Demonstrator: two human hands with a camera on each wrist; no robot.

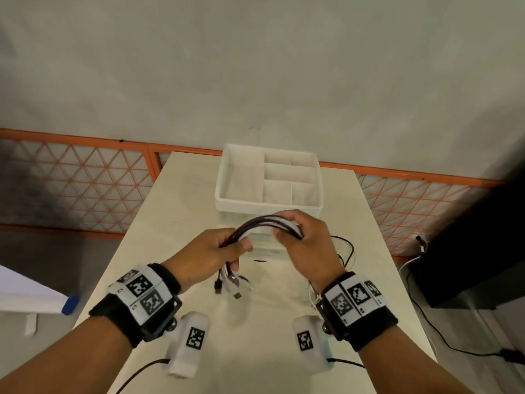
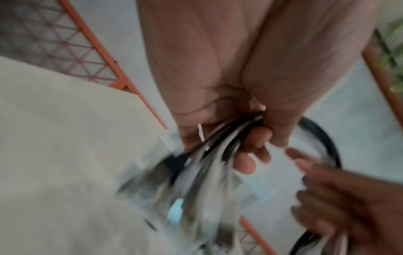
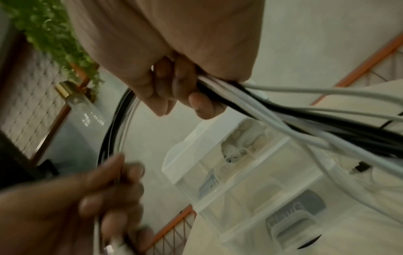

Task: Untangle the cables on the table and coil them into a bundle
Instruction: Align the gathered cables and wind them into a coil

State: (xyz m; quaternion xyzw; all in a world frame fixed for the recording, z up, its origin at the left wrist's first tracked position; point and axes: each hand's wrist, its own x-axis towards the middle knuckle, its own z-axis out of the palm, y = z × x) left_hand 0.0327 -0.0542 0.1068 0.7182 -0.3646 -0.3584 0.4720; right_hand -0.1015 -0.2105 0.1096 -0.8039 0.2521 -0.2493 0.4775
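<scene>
Plastic drawer organizer (image 1: 269, 206) behind cables (image 1: 257, 226) | left hand (image 1: 211, 253), right hand (image 1: 305, 237) both gripping them

A pale table (image 1: 176, 228) is seen beneath both hands. A white compartmented organizer (image 1: 224, 177) with clear drawers is set on it just beyond the hands. Loose black and white cable lengths (image 1: 348, 251) are spread on the tabletop under and to the right of the right hand.

Left hand (image 1: 211, 251), right hand (image 1: 305, 240); fingers (image 3: 200, 103) curled
</scene>
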